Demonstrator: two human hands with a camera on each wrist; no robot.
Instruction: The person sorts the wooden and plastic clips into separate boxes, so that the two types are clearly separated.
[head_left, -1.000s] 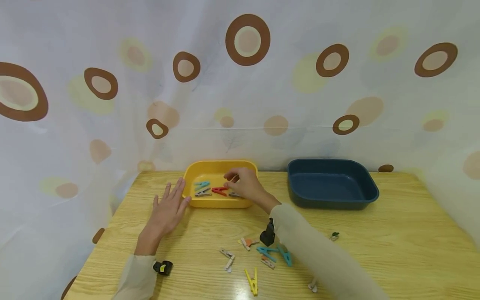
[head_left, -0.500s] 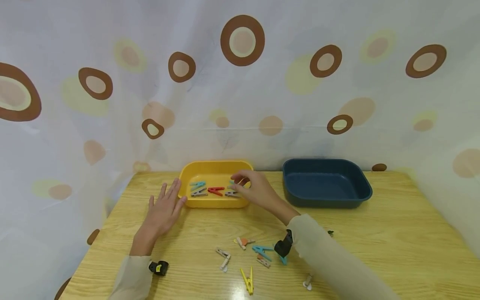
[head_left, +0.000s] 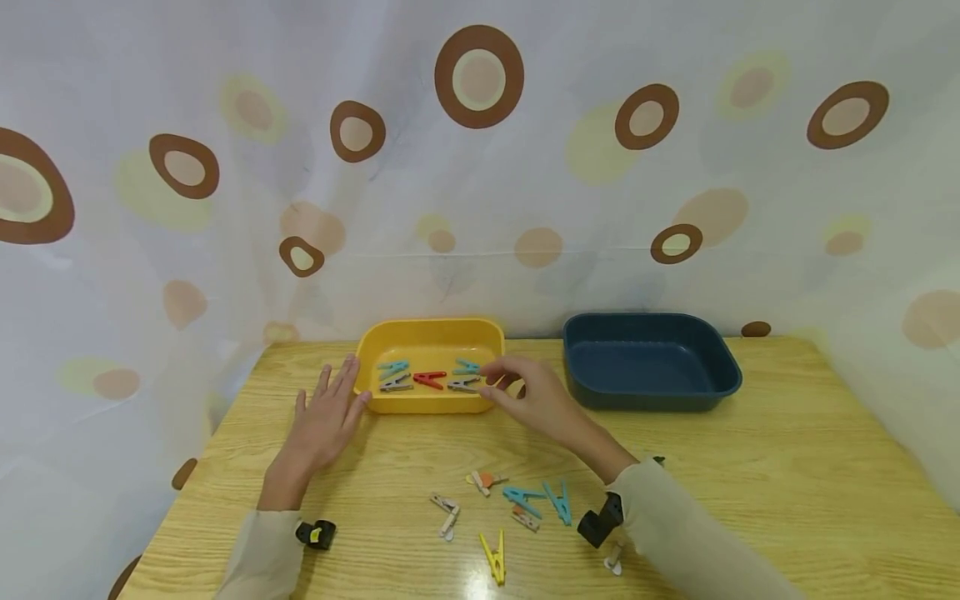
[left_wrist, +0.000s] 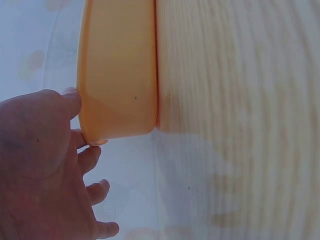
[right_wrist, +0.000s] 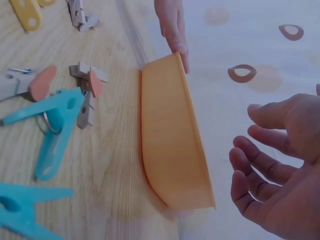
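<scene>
Clothespins point(head_left: 429, 380) lie in the yellow tray point(head_left: 427, 405); left hand point(head_left: 324, 427), fingers straight, touches its nine-o'clock end; right hand point(head_left: 538, 402), fingers loose and empty, hovers at four o'clock.

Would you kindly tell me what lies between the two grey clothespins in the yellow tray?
The head view shows a red clothespin between the left grey clothespin and the right grey clothespin.

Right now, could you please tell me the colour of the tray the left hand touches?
Yellow; the tray shows best in the head view.
</scene>
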